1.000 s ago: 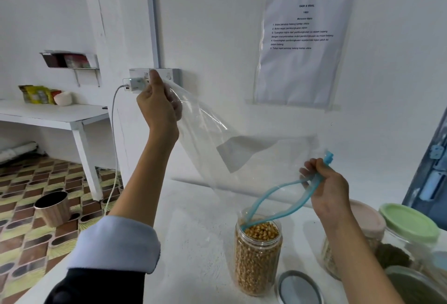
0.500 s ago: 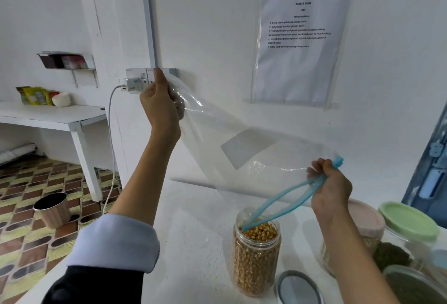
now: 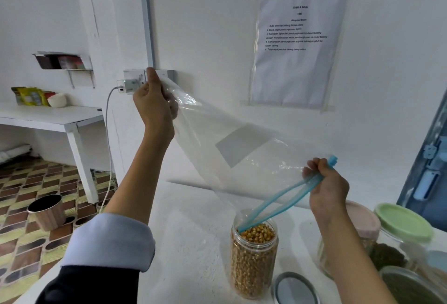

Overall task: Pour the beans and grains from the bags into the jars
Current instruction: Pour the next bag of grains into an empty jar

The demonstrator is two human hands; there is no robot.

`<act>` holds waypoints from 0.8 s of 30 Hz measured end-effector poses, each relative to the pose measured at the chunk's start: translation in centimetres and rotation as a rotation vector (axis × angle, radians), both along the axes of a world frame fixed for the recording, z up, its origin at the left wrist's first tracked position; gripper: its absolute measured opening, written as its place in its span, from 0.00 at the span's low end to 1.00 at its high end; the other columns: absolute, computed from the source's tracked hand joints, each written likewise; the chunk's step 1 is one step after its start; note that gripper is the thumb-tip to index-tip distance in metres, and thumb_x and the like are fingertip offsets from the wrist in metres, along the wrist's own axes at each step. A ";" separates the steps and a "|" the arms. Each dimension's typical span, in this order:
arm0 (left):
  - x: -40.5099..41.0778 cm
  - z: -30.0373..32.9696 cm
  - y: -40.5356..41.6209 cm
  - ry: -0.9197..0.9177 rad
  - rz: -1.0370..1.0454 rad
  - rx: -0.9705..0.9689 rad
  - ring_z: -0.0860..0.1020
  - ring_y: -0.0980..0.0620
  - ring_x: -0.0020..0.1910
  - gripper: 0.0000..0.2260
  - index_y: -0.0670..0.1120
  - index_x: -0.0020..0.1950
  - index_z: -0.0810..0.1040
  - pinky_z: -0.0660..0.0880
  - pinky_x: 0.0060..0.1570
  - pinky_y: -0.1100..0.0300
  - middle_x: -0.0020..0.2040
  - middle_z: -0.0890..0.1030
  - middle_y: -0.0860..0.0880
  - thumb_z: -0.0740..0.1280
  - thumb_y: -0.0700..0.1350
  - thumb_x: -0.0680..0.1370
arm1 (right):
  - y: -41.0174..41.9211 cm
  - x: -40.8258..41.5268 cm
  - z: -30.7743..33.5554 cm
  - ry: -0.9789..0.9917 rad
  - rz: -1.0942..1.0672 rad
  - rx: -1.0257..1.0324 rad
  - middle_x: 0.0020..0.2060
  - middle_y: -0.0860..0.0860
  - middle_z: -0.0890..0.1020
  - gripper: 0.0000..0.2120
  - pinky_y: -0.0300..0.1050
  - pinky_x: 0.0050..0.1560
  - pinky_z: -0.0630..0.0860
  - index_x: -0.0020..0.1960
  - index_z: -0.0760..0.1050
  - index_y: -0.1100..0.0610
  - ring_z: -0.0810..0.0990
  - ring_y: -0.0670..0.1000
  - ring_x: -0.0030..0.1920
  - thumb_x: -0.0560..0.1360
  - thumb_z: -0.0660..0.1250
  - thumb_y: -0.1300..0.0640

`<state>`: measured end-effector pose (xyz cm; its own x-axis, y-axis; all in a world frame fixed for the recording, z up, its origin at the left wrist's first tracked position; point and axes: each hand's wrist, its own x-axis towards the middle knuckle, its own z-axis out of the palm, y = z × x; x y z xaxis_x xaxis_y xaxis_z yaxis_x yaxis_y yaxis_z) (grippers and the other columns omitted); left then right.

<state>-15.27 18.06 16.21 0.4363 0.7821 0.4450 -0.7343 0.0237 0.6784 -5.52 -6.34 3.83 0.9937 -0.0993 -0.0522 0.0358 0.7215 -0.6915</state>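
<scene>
A: Any writing you can read?

B: Only on the printed sheet (image 3: 296, 47) taped to the wall. Its heading reads "TASK & GOAL", with a number below and about five numbered lines, but the print is too small to be sure of the words. The clear bag (image 3: 232, 149) carries a blank pale label patch, with no writing on it. The jars show no brand.

A: How does the bag lie?

B: Its long axis runs on a slant, from high on the left down to low on the right. The sealed bottom is up, the blue zip mouth (image 3: 278, 201) is down, and the low end of that mouth dips into the open jar (image 3: 254, 255). The bag looks empty.

A: And the hands?

B: The left hand (image 3: 154, 104) has its grip pinched on the bag's upper corner, thumb pointing up, in front of the wall socket (image 3: 154, 75). The right hand (image 3: 326, 183) has its grip curled round the upper end of the blue zip strip, near its slider.

A: Where is the jar?

B: Upright on the white bench (image 3: 188, 243), filled almost to the rim with yellow kernels (image 3: 257, 231). Its metal lid (image 3: 294, 289) lies flat on the bench just beside it, on the right. Further right stand a jar with a pink lid (image 3: 362, 221) and one with a green lid (image 3: 402, 221).
</scene>
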 end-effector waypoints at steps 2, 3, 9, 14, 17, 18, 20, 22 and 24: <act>-0.1 -0.3 0.5 0.010 0.022 0.006 0.59 0.56 0.17 0.24 0.44 0.28 0.62 0.55 0.20 0.69 0.18 0.62 0.53 0.57 0.51 0.83 | -0.2 -0.1 0.6 -0.015 -0.042 -0.015 0.26 0.48 0.80 0.06 0.37 0.34 0.79 0.42 0.76 0.60 0.78 0.45 0.28 0.78 0.65 0.62; -0.2 -0.6 0.8 0.014 0.029 0.001 0.59 0.56 0.17 0.24 0.44 0.28 0.62 0.55 0.20 0.68 0.19 0.62 0.54 0.57 0.51 0.83 | -0.3 -0.2 0.9 -0.026 -0.058 -0.038 0.26 0.47 0.80 0.06 0.38 0.34 0.79 0.42 0.76 0.59 0.78 0.45 0.27 0.78 0.65 0.62; -0.6 -3.0 3.6 0.090 0.075 -0.050 0.59 0.56 0.19 0.24 0.45 0.27 0.66 0.55 0.20 0.68 0.20 0.64 0.54 0.57 0.50 0.82 | 0.2 -0.6 2.3 -0.118 -0.127 -0.217 0.31 0.50 0.81 0.08 0.37 0.31 0.76 0.41 0.77 0.58 0.77 0.46 0.26 0.78 0.65 0.60; -0.5 -5.6 5.1 0.201 0.086 -0.097 0.60 0.56 0.17 0.21 0.42 0.32 0.72 0.54 0.21 0.67 0.18 0.64 0.54 0.57 0.50 0.83 | 0.0 -0.7 3.9 -0.217 -0.171 -0.298 0.30 0.49 0.82 0.09 0.37 0.29 0.74 0.39 0.78 0.57 0.76 0.46 0.25 0.78 0.65 0.60; -0.2 -7.3 5.7 0.256 0.046 -0.115 0.61 0.56 0.17 0.20 0.41 0.34 0.75 0.55 0.21 0.68 0.18 0.65 0.53 0.58 0.50 0.82 | -0.4 -0.4 4.5 -0.231 -0.182 -0.322 0.28 0.48 0.82 0.09 0.36 0.27 0.72 0.39 0.78 0.58 0.75 0.46 0.23 0.78 0.65 0.61; -0.1 -7.9 5.9 0.268 0.015 -0.116 0.61 0.56 0.17 0.20 0.41 0.34 0.75 0.56 0.21 0.68 0.19 0.65 0.53 0.58 0.50 0.82 | -0.6 -0.3 4.7 -0.239 -0.191 -0.336 0.28 0.48 0.82 0.09 0.36 0.27 0.72 0.39 0.78 0.58 0.74 0.46 0.23 0.78 0.65 0.61; 0.3 -8.8 5.9 0.299 -0.051 -0.107 0.63 0.55 0.17 0.21 0.40 0.35 0.75 0.57 0.21 0.68 0.19 0.66 0.53 0.57 0.51 0.82 | -1.1 -0.2 5.1 -0.279 -0.223 -0.365 0.27 0.48 0.81 0.10 0.36 0.26 0.71 0.38 0.77 0.59 0.72 0.46 0.21 0.78 0.64 0.63; 0.8 -9.4 5.5 0.346 -0.090 -0.085 0.64 0.55 0.17 0.21 0.40 0.36 0.75 0.59 0.22 0.65 0.20 0.67 0.52 0.57 0.51 0.82 | -2.0 -0.2 5.5 -0.329 -0.273 -0.413 0.27 0.48 0.80 0.11 0.37 0.25 0.71 0.37 0.77 0.59 0.71 0.46 0.21 0.78 0.64 0.64; 1.3 -9.6 4.5 0.376 -0.121 -0.063 0.65 0.54 0.17 0.21 0.39 0.36 0.75 0.60 0.26 0.61 0.19 0.67 0.52 0.57 0.50 0.83 | -3.2 -0.1 5.9 -0.371 -0.322 -0.473 0.29 0.49 0.80 0.11 0.37 0.25 0.71 0.36 0.76 0.58 0.70 0.45 0.21 0.78 0.64 0.63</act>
<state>-13.99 22.58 6.57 0.6500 0.7359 0.1898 -0.4247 0.1446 0.8937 -5.65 -9.54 9.77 0.8545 -0.3214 0.4081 0.4938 0.2587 -0.8302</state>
